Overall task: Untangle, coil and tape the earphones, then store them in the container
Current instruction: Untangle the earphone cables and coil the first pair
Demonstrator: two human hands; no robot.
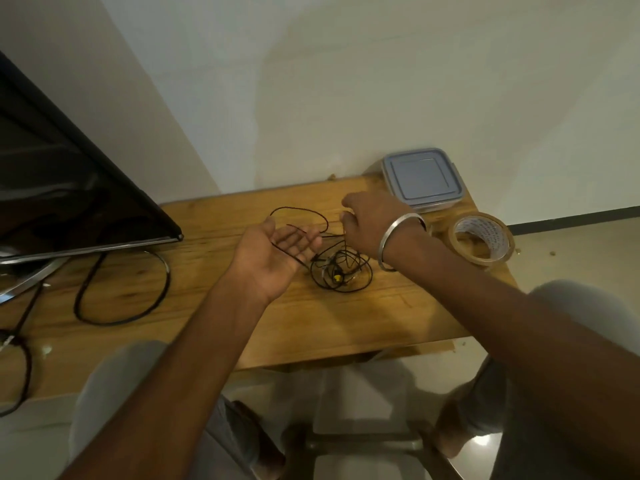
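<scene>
Earphones (341,271) lie tangled on the bench (207,306). Left hand (273,252) is palm up, fingers spread, a strand across it. Right hand (369,225) pinches the cord just beyond. Tape roll (481,242) and lidded container (422,178) sit farther right.

A wooden table (207,299) with an orange-brown grain stands against a plain off-white wall (346,81). Left of the table's middle, a dark flat screen (69,188) leans over its surface, and a thick black cable (121,289) loops in front of the screen. Right of the table, a pale glossy floor (581,251) meets the wall at a dark skirting strip (571,220).
</scene>
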